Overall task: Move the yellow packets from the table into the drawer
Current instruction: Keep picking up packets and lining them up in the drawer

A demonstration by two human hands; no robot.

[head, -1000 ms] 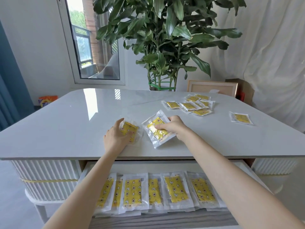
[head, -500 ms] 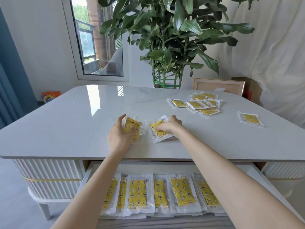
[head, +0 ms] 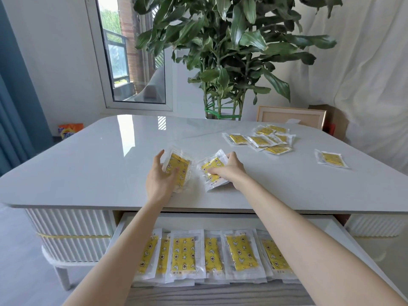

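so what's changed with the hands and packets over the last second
The left hand has shifted from lying over the left packet to gripping its edge, and the packet seems to tip up off the table. The right hand has curled tighter on the right packet, whose near edge lifts. The packet pile, lone packet and drawer packets stayed put.

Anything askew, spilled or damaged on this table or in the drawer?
Nothing spilled or damaged. Drawer packets lie in a tidy overlapping row. On the table, the far cluster is scattered at mixed angles, with one lone packet apart to its right. The left hand grips the left packet, the right hand the right packet.
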